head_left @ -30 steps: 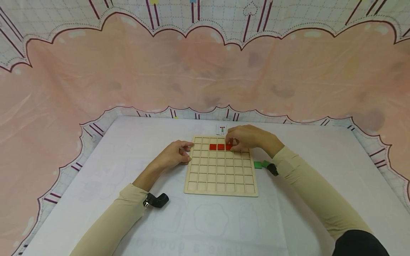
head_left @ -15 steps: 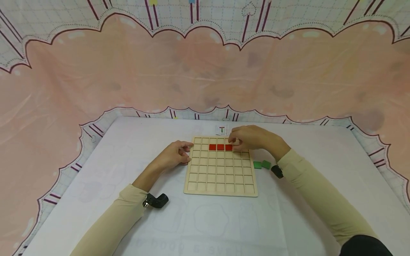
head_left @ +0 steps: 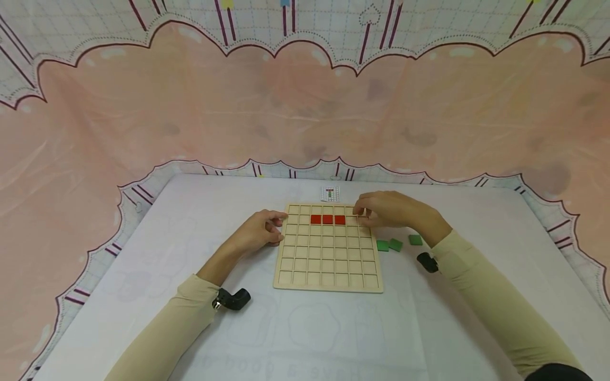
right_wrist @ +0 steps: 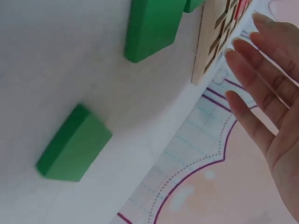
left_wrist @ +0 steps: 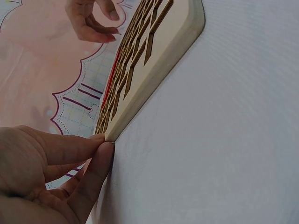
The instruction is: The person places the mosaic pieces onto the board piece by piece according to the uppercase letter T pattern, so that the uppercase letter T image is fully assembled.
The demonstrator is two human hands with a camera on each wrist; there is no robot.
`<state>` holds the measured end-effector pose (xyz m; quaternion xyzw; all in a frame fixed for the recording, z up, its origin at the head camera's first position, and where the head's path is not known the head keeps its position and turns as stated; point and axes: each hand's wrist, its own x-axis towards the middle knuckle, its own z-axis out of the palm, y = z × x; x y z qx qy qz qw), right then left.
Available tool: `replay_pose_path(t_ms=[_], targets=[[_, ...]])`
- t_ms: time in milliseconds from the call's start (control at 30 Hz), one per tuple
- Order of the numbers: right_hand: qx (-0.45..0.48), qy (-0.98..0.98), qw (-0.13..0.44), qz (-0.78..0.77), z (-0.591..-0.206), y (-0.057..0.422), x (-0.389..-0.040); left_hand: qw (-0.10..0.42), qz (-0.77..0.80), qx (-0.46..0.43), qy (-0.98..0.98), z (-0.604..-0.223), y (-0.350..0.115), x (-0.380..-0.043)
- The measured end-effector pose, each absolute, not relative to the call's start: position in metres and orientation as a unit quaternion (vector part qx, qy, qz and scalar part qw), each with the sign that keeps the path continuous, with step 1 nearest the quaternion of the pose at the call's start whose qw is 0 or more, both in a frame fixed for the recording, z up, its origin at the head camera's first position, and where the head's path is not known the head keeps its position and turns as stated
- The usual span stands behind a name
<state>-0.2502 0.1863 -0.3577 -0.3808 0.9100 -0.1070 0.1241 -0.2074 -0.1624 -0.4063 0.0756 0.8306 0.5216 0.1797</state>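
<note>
On the middle of a white tabletop (head_left: 324,338), spotted a square pale-wood grid board (head_left: 314,264), with three flat red square tiles (head_left: 327,219) in the second-farthest row. Saw the left hand (head_left: 259,228) holding its left edge, thumb and fingers bent. Caught the right hand (head_left: 388,207) over the far right corner, grip loose and fairly wide. Also noticed three green square blocks (head_left: 395,245) off to the right.

We recorded a rightward shift of the right hand (head_left: 399,209), from the rightmost red tile (head_left: 340,219) to the right edge of the board (head_left: 329,255). We found that tile, partly covered one second earlier, fully exposed. As the wrist moved aside, we saw a third green tile (head_left: 415,240) appear.
</note>
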Motion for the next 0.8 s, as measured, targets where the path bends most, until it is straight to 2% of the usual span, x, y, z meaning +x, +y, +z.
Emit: replay_pose_path(t_ms=[800], targets=[[-0.353, 0.922, 0.125, -0.097, -0.363, 0.219, -0.225, 0.179, 0.520, 0.077, 0.832, -0.405, -0.162, -0.206]])
